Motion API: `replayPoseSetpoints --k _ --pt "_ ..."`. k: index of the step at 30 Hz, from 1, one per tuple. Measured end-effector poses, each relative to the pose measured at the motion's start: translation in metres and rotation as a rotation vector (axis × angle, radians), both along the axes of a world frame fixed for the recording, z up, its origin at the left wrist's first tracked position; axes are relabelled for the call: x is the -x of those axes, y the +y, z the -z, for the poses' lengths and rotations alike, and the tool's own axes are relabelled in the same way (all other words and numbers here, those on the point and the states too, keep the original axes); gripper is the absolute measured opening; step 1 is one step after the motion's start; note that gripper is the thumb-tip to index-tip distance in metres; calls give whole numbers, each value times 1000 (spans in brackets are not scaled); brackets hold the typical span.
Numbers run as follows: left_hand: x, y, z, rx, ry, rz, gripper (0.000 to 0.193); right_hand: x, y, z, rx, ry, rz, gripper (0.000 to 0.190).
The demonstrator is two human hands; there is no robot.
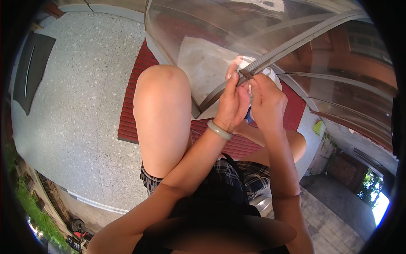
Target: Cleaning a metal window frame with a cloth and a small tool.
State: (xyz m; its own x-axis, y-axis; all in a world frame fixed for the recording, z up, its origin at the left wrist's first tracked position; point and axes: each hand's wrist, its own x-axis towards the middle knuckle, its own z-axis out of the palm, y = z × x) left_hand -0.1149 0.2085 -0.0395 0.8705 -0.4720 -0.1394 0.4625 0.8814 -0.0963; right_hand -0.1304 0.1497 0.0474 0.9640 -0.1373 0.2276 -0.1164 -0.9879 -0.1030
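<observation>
My left hand (232, 103), with a pale stone-like bangle (219, 130) at its wrist, holds the narrow metal frame edge (211, 100) of a clear panel (215, 25). Its thumb lies along the frame on the near side. Pink finger shapes show in the panel above, and I cannot tell whether they are a reflection. At the same spot my right hand (268, 100) pinches a small brown strip (246, 74) against the frame. From there a ribbed pale strip (285, 44) runs along the frame towards the upper right. The fingertips partly hide the contact point.
Below lies a red ribbed mat (130, 117) on a speckled stone floor (79, 79). A whitish sheet (199, 66) shows behind the panel. My bent knee (161, 82) is close to the frame's lower corner. A dark flat mat (33, 70) rests at the far left.
</observation>
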Motion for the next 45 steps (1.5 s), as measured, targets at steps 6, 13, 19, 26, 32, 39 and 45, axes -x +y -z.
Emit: replayPoseSetpoints --k 6,13,19,26,32,39,45 --pt "0 -5 6 -33 -51 3 49 -8 -29 -17 -226 -102 184 14" --pt "0 -3 5 -30 -69 -6 49 -20 -35 -16 79 -147 114 10" --pt "0 -2 8 -14 -82 -9 49 -9 -24 -9 110 -35 80 10" --pt "1 -4 7 -44 -34 13 49 9 -8 4 -108 33 7 9" --pt "0 -6 9 -22 -78 -3 49 -1 -32 -24 -186 -80 126 11" --pt "-1 -8 10 -46 -94 -7 50 -16 -35 -27 130 -66 124 10" --pt "-1 -10 13 -41 -72 -2 50 -7 -34 -14 204 -16 74 9"
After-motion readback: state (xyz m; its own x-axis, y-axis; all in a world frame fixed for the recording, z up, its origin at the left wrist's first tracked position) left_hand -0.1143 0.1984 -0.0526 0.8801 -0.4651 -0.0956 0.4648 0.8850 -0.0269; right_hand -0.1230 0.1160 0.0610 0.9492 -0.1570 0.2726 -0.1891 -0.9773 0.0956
